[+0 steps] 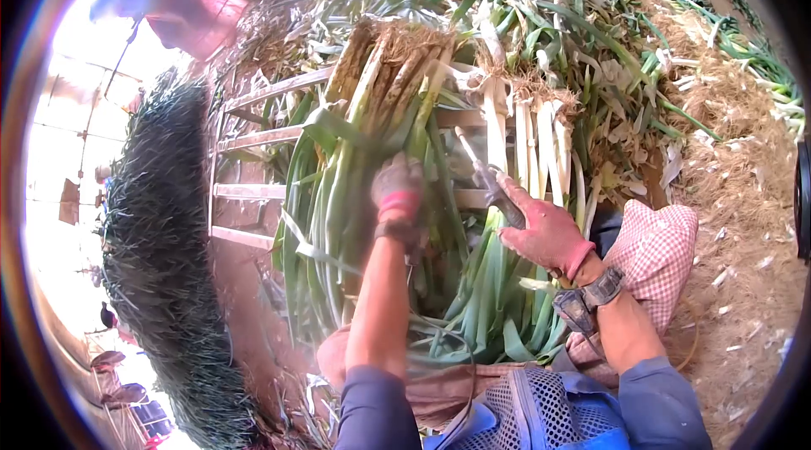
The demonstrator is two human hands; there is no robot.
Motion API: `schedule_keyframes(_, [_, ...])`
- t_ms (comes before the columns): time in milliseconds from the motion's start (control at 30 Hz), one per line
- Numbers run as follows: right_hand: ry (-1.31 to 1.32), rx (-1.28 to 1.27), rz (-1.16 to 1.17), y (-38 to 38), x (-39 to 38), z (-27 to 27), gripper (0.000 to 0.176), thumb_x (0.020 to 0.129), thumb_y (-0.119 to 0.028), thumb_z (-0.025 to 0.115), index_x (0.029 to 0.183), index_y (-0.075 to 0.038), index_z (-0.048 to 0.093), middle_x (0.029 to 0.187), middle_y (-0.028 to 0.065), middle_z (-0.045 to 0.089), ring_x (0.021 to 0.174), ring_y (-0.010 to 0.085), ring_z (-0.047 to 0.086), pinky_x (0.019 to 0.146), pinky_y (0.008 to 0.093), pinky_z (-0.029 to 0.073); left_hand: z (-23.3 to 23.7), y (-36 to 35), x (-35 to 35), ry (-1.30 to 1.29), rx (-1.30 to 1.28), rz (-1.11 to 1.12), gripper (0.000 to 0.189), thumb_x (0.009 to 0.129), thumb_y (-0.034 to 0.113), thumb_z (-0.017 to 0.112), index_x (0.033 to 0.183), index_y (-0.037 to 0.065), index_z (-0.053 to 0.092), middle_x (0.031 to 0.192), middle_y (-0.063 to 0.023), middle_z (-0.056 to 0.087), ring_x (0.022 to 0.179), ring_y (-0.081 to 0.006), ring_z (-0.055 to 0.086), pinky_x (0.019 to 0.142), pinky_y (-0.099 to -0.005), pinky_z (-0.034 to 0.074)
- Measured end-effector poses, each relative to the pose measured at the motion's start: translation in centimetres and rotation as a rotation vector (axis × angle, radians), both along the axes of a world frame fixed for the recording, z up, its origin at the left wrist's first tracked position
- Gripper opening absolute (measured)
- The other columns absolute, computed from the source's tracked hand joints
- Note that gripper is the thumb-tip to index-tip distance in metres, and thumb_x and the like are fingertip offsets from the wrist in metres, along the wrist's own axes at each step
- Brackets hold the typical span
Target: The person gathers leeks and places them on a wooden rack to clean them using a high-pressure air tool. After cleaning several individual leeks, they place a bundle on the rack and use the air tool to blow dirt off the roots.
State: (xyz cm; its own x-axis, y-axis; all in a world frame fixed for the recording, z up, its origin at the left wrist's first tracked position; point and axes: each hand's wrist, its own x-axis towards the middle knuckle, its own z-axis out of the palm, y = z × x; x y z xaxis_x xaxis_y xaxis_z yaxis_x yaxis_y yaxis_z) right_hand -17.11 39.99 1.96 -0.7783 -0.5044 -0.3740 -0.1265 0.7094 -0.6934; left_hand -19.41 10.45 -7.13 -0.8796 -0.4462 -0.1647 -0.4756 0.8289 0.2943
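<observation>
My left hand (399, 184), in a soiled glove with a red cuff, reaches into the long green leaves of a bunch of leeks (342, 188); it is blurred and its fingers are partly hidden. My right hand (541, 230), in a pinkish-red glove, is wrapped round the dark handle of a tool (498, 188) with a thin pale tip pointing up and left. Cleaned leeks with white stalks (528, 150) lie just beyond and beside the right hand, roots away from me. Both bunches rest on a slatted wooden rack (258, 137).
A tall pile of dark green leaves (165, 256) stands at the left. Loose peelings (541, 19) are heaped beyond the rack. Roots and scraps cover the ground (726, 222) at the right. A red container (196, 15) is at the upper left. Checked cloth (655, 256) lies near my right wrist.
</observation>
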Motion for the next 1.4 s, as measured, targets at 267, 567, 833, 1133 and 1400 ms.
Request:
schedule_keyframes(267, [-0.050, 0.016, -0.001, 0.1, 0.0, 0.0, 0.088, 0.089, -0.040, 0.070, 0.167, -0.023, 0.033, 0.106, 0.0230, 0.074, 0.098, 0.0431, 0.071, 0.090, 0.0500, 0.055, 3.1, 1.3, -1.0, -0.167, 0.313, 0.062, 0.065, 0.088, 0.055, 0.077, 0.128, 0.004, 0.072, 0.120, -0.0213, 0.076, 0.115, -0.0382, 0.071, 0.101, -0.0455, 0.054])
schedule_keyframes(567, [-0.145, 0.112, 0.074, 0.4, 0.8, 1.8, 0.089, 0.086, -0.040, 0.067, 0.166, -0.021, 0.034, 0.098, 0.0216, 0.075, 0.093, 0.0417, 0.073, 0.086, 0.0493, 0.056, 1.5, 4.6, 1.2, -0.150, 0.183, 0.112, 0.077, 0.073, 0.061, 0.086, 0.121, 0.003, 0.071, 0.112, -0.0227, 0.077, 0.108, -0.0395, 0.074, 0.095, -0.0478, 0.056])
schedule_keyframes(833, [-0.082, 0.093, 0.057, -2.6, -2.2, -1.5, 0.086, 0.087, -0.037, 0.064, 0.166, -0.017, 0.034, 0.099, 0.0211, 0.075, 0.091, 0.0379, 0.073, 0.085, 0.0483, 0.056, 1.6, 4.6, 2.2, -0.165, 0.184, 0.112, 0.072, 0.076, 0.057, 0.083, 0.123, 0.004, 0.070, 0.114, -0.0226, 0.077, 0.110, -0.0380, 0.074, 0.096, -0.0468, 0.056])
schedule_keyframes(1133, [0.090, 0.174, -0.065, -6.8, -10.9, -3.3, 0.088, 0.086, -0.035, 0.067, 0.166, -0.017, 0.035, 0.118, 0.0252, 0.074, 0.105, 0.0400, 0.072, 0.093, 0.0476, 0.055, 1.5, 4.5, 3.8, -0.126, 0.286, 0.084, 0.065, 0.077, 0.053, 0.082, 0.118, 0.003, 0.074, 0.107, -0.0210, 0.078, 0.103, -0.0366, 0.075, 0.092, -0.0459, 0.057])
schedule_keyframes(1400, [-0.067, 0.169, -0.009, -4.3, -6.9, -1.6, 0.086, 0.085, -0.032, 0.062, 0.165, -0.019, 0.037, 0.104, 0.0189, 0.076, 0.092, 0.0344, 0.074, 0.083, 0.0448, 0.057, -0.7, 3.7, 6.2, -0.039, 0.527, 0.059, 0.045, 0.076, 0.041, 0.085, 0.099, 0.003, 0.080, 0.076, -0.0090, 0.076, 0.070, -0.0178, 0.073, 0.069, -0.0351, 0.056])
